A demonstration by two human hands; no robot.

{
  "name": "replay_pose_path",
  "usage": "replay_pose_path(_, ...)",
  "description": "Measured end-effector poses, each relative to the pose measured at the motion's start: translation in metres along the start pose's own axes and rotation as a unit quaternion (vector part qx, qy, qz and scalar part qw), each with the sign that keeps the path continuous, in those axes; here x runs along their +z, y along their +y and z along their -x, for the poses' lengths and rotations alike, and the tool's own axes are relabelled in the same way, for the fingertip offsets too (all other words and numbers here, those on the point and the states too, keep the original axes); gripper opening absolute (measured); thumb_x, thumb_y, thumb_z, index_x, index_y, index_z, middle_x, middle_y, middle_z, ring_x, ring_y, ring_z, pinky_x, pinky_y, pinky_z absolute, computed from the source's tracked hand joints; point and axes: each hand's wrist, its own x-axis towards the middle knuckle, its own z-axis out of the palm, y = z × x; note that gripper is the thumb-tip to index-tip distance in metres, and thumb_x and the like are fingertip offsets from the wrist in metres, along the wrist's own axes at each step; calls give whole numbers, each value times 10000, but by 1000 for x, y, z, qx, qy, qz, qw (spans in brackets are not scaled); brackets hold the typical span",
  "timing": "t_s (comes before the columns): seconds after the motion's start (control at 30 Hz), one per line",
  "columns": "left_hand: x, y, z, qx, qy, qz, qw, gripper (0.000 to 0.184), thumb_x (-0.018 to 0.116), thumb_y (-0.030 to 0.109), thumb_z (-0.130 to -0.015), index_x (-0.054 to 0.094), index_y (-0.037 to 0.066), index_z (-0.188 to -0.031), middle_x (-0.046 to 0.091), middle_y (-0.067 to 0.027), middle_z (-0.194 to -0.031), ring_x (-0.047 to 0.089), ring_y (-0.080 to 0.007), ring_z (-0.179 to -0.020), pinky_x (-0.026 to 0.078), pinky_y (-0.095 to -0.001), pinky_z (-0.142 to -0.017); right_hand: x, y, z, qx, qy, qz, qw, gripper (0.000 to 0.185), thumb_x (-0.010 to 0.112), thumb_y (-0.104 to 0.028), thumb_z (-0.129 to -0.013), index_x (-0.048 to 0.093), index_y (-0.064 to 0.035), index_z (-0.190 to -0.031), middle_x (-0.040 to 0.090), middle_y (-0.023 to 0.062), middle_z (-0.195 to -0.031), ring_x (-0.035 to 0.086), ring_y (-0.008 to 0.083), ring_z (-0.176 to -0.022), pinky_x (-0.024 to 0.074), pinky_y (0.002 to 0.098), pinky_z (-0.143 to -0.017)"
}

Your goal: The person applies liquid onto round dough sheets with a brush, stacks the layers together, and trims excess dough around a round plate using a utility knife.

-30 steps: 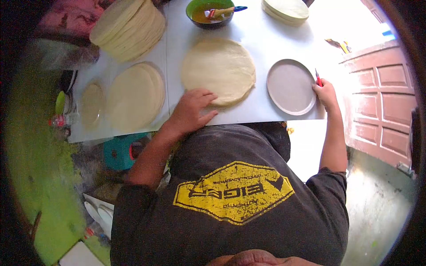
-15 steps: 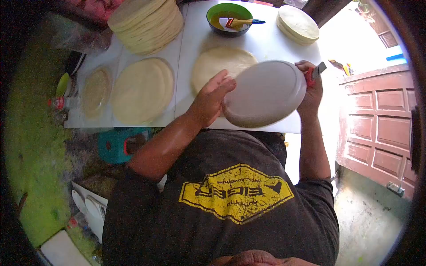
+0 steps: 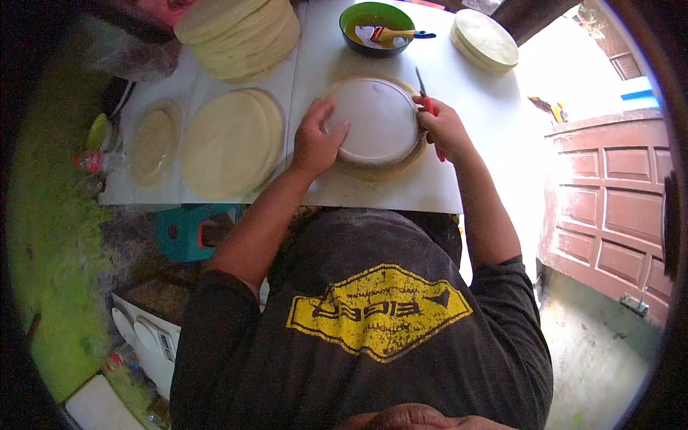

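Note:
A round grey plate (image 3: 376, 122) lies on top of a round sheet of dough (image 3: 380, 172), whose edge shows around it. At the plate's left rim is my left hand (image 3: 317, 142), fingers apart, touching it. My right hand (image 3: 443, 127) is at the right rim, closed on a red-handled knife (image 3: 428, 104) with its blade pointing up and away. Beyond the plate stands a green bowl (image 3: 377, 49) of yellowish liquid, with a brush (image 3: 394, 34) resting across it.
A tall stack of dough rounds (image 3: 240, 36) stands at the back left, a lower pile (image 3: 229, 145) nearer. Left of that lies a clear round dish (image 3: 154, 147). More rounds (image 3: 486, 39) sit at the back right. A teal stool (image 3: 179, 233) is under the table (image 3: 287, 188).
The grey plate went from the table's right side, lifted between both hands, down onto the middle dough. My right hand moved left with the knife.

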Motion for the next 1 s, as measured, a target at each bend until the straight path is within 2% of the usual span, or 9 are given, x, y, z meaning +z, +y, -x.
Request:
replay_pose_path(0.03, 0, 2, 0, 36, 13, -62, 997, 591, 736, 215, -802, 535, -10, -1309, 428, -304, -1407, 450, -361, -1314, 369, -395, -1082, 6, 6, -6, -17, 40, 49, 998, 419, 547, -148, -839, 616, -69, -1245, 637, 46, -838, 568, 145, -680, 472, 281, -625)
replay_pose_path(0.13, -2, 11, 4, 45, -40, -123, 991, 641, 760, 224, -786, 519, 44, -1351, 312, -293, -1498, 326, -370, -1402, 307, -410, -1131, 15, 16, -12, -78, 119, 142, 980, 362, 557, -148, -836, 647, -38, -1169, 662, 84, -826, 607, 197, -719, 490, 342, -689)
replay_pose_path(0.17, -3, 13, 5, 43, -42, -122, 991, 641, 760, 224, -786, 519, 44, -1351, 312, -293, -1498, 326, -370, -1402, 307, -410, -1131, 16, 15, -12, -76, 119, 142, 980, 362, 557, -148, -836, 647, -38, -1169, 662, 84, -826, 607, 197, -719, 490, 342, -689)
replay_pose_path(0.23, -3, 14, 6, 63, -62, -159, 983, 680, 772, 285, -772, 517, 50, -1357, 274, -304, -1509, 310, -397, -1404, 296, -424, -1138, 15, 12, -9, -74, 126, 187, 971, 250, 578, -178, -780, 663, -11, -945, 660, 217, -820, 636, 358, -760, 497, 424, -765)
replay_pose_path(0.33, -5, 16, 5, 70, -75, -192, 976, 690, 760, 329, -782, 512, 51, -1363, 268, -311, -1507, 307, -409, -1401, 296, -434, -1138, 15, 3, -6, -75, 113, 247, 959, 241, 582, -188, -781, 651, -15, -933, 656, 232, -853, 627, 399, -819, 488, 464, -799)
replay_pose_path(0.7, -6, 5, 1, 118, -98, -281, 948, 685, 714, 384, -826, 490, 63, -1389, 230, -264, -1542, 283, -422, -1400, 259, -475, -1148, 28, 6, -9, -123, 174, 343, 915, 243, 596, -231, -831, 638, -49, -985, 635, 214, -956, 629, 388, -890, 499, 476, -798)
replay_pose_path(0.87, -8, 2, 1, 120, -105, -272, 949, 702, 714, 413, -824, 488, 76, -1397, 248, -258, -1537, 294, -421, -1393, 258, -471, -1146, 28, 2, -9, -91, 165, 347, 919, 266, 609, -228, -829, 639, -57, -1031, 633, 209, -974, 625, 383, -922, 499, 471, -821)
replay_pose_path(0.93, -8, 1, 1, 165, -89, -276, 943, 712, 729, 410, -794, 506, 37, -1357, 293, -334, -1472, 355, -470, -1330, 304, -491, -1111, 29, 3, -9, -86, 162, 340, 922, 274, 610, -227, -830, 637, -58, -1045, 632, 210, -980, 623, 381, -933, 497, 470, -833)
replay_pose_path(1.0, -9, 1, 2, 164, -89, -283, 941, 710, 728, 414, -792, 509, 44, -1358, 298, -330, -1471, 353, -469, -1332, 301, -497, -1112, 30, 6, -11, -79, 160, 340, 923, 282, 613, -216, -827, 632, -56, -1058, 630, 218, -983, 618, 381, -956, 493, 469, -850)
